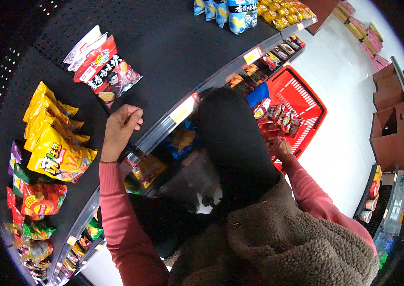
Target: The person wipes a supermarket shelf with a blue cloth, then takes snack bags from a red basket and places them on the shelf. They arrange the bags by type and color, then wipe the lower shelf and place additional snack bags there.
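My left hand [123,123] is over the black shelf [152,60], fingers curled in and thumb against them, with nothing visible in it. Just behind it stands a row of snack bags, the front one a red and black snack bag [111,75]. To its left, several yellow snack bags [57,150] stand in a row. My right hand [282,148] is down in the red plastic shopping basket [314,98], at a heap of small red snack packets [280,119]. Its fingers are partly hidden, so I cannot tell whether it grips one. A blue packet [258,94] lies beside the heap.
Blue snack bags [241,16] and yellow packs [277,14] stand at the shelf's far end. Price tags [184,109] line its front rail. Red chip bags [43,200] are at the left. My knee in black trousers [237,136] is between shelf and basket. Brown cabinets [395,136] stand across the aisle.
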The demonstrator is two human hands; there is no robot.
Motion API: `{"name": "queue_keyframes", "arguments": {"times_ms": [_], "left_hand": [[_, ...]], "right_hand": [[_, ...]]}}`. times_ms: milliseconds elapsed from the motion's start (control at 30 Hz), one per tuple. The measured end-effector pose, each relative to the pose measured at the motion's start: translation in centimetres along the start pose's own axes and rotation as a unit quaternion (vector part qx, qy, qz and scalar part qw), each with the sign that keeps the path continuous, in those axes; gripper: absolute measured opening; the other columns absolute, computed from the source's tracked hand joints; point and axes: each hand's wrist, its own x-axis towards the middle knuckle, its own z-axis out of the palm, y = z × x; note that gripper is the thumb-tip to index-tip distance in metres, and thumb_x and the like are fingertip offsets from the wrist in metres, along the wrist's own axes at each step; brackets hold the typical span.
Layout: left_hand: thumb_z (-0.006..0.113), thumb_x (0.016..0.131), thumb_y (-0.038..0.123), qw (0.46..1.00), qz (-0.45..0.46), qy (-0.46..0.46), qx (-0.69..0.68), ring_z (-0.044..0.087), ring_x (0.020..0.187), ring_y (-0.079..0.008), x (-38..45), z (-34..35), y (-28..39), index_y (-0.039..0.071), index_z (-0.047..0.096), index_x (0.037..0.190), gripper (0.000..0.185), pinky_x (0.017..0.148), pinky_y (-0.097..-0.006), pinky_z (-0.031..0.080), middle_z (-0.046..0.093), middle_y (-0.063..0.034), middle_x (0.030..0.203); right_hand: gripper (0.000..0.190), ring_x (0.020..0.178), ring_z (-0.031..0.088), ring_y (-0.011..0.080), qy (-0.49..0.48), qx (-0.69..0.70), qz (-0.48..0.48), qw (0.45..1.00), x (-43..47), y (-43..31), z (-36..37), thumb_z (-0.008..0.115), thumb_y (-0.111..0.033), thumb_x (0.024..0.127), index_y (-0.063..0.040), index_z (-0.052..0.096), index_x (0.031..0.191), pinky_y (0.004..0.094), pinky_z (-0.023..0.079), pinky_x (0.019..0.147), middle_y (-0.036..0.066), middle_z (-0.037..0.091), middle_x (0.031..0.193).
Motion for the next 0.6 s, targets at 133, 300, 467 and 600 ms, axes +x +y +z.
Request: {"name": "queue_keyframes", "arguments": {"times_ms": [133, 300, 467, 600], "left_hand": [[0.064, 0.099, 0.026, 1.000, 0.007, 0.003, 0.004, 0.056, 0.065, -0.0029, 0.1, 0.1, 0.2, 0.008, 0.067, 0.104, 0.019, 0.058, -0.0191, 0.041, 0.066, 0.0032, 0.082], [0.064, 0.100, 0.017, 1.000, -0.015, 0.009, -0.010, 0.058, 0.071, -0.0053, -0.1, 0.1, 0.6, 0.001, 0.066, 0.100, 0.016, 0.065, -0.0207, 0.048, 0.065, -0.0005, 0.082], [0.064, 0.100, 0.017, 1.000, -0.022, 0.009, -0.014, 0.057, 0.071, -0.0050, -0.2, 0.2, 0.9, 0.001, 0.066, 0.100, 0.017, 0.066, -0.0207, 0.048, 0.064, -0.0001, 0.082], [0.064, 0.099, 0.017, 1.000, -0.002, 0.005, -0.016, 0.058, 0.072, -0.0056, -0.1, 0.2, 0.9, 0.001, 0.066, 0.101, 0.017, 0.066, -0.0210, 0.048, 0.065, -0.0006, 0.083]], "right_hand": [[0.043, 0.097, 0.069, 0.0386, 0.250, -0.110, -0.067, 0.960, -1.0, 0.5, -0.9, 0.068, -0.036, 0.086, -0.009, 0.059, 0.118, 0.0530, 0.052, 0.088, 0.024, 0.068, 0.105], [0.045, 0.098, 0.068, 0.0389, 0.105, -0.146, -0.026, 0.983, 0.0, 1.3, -1.5, 0.069, -0.037, 0.086, -0.009, 0.059, 0.118, 0.0531, 0.052, 0.087, 0.024, 0.069, 0.104], [0.047, 0.099, 0.068, 0.0393, -0.010, -0.127, -0.034, 0.991, 0.8, 1.2, -1.4, 0.070, -0.039, 0.085, -0.008, 0.059, 0.119, 0.0532, 0.052, 0.086, 0.023, 0.069, 0.104], [0.052, 0.100, 0.067, 0.0400, 0.033, -0.010, -0.037, 0.999, 0.2, 0.9, -1.9, 0.066, -0.050, 0.088, -0.009, 0.063, 0.120, 0.0518, 0.053, 0.080, 0.019, 0.071, 0.103]]}}
